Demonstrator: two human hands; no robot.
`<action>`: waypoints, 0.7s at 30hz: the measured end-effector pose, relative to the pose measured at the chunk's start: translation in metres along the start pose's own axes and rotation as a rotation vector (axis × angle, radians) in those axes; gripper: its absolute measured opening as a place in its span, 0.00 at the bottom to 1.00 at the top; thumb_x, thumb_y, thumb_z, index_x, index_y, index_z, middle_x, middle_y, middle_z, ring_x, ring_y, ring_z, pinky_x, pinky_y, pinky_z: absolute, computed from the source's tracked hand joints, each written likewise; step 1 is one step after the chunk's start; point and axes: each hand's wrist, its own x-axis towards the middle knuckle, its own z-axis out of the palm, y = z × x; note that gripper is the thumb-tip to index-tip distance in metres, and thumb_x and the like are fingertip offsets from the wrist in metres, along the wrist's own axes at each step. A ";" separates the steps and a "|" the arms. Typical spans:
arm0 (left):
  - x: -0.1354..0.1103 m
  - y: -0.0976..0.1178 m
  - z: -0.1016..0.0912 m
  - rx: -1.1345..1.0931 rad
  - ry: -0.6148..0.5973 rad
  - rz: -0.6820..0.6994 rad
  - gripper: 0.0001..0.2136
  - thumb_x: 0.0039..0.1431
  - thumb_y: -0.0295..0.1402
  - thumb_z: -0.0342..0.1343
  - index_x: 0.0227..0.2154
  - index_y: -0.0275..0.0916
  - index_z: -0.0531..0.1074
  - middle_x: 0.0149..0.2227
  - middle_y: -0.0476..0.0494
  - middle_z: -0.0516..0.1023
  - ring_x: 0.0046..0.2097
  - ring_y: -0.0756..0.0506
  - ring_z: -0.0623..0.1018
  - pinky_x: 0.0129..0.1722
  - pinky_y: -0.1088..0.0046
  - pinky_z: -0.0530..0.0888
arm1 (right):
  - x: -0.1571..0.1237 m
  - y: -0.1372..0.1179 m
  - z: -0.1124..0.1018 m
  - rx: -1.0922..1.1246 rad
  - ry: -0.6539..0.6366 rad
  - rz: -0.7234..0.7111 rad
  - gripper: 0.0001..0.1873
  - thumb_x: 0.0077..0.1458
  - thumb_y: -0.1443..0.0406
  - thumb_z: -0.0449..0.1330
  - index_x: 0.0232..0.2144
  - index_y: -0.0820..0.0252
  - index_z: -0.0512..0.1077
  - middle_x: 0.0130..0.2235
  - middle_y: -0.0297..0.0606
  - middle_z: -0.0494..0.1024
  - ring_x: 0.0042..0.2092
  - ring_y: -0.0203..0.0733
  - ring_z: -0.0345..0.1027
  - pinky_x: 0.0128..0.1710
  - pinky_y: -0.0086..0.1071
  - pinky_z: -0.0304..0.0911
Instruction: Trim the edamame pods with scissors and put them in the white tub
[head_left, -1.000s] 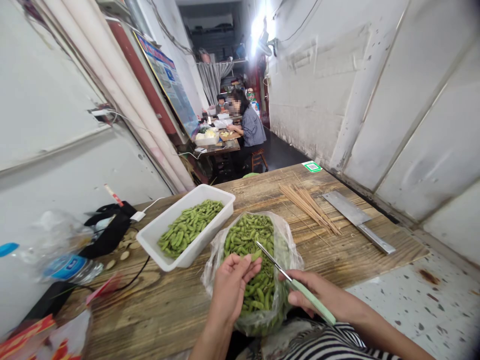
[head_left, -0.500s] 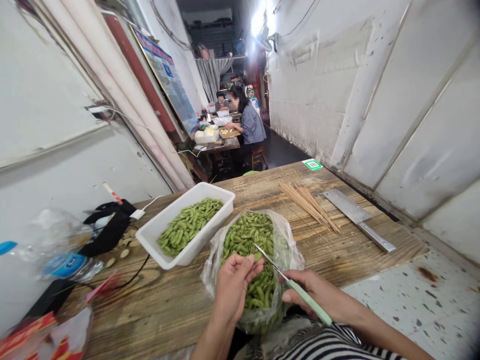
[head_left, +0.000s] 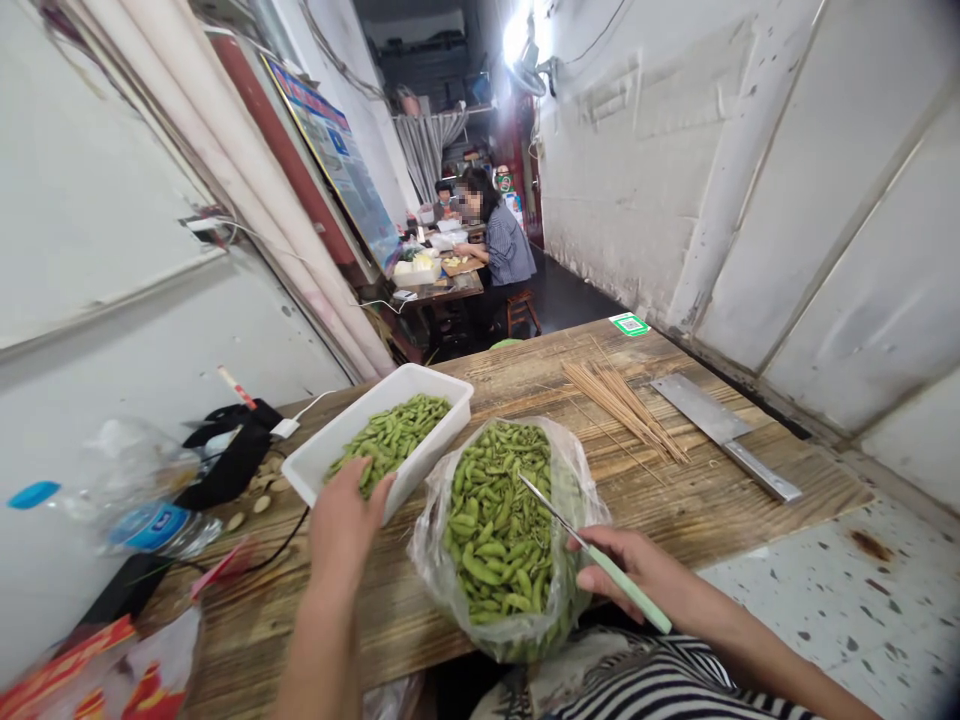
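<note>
My right hand (head_left: 634, 570) is closed around scissors (head_left: 611, 570) with a pale green handle, their tips pointing over a clear plastic bag (head_left: 581, 480) of green soybean pods (head_left: 491, 535). The bag stands at the table's near edge with its mouth turned wide. Over the near rim of a white plastic tub (head_left: 459, 395) is my left hand (head_left: 349, 515), thumb and fingers apart, with no pod visible in it. More green pods (head_left: 401, 430) lie heaped in that tub. The left fingertips are partly hidden against the pods.
Thin wooden skewers (head_left: 630, 410) and a cleaver (head_left: 697, 410) lie on the wooden table (head_left: 262, 630) at right. A water bottle (head_left: 157, 525), a black cable and red packaging (head_left: 112, 670) crowd the left. Beyond, a person in a striped top (head_left: 506, 245) sits at another table.
My left hand has moved left from above the bag, where it held a pod at the scissors, to the white tub. The right hand still holds the scissors over the bag.
</note>
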 end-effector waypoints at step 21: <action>-0.066 0.048 0.027 -0.332 -0.793 0.028 0.06 0.54 0.36 0.54 0.27 0.40 0.73 0.27 0.46 0.78 0.31 0.45 0.74 0.34 0.72 0.66 | -0.003 -0.012 -0.005 -0.173 -0.083 -0.074 0.23 0.56 0.49 0.56 0.40 0.65 0.70 0.29 0.31 0.65 0.29 0.35 0.56 0.28 0.25 0.55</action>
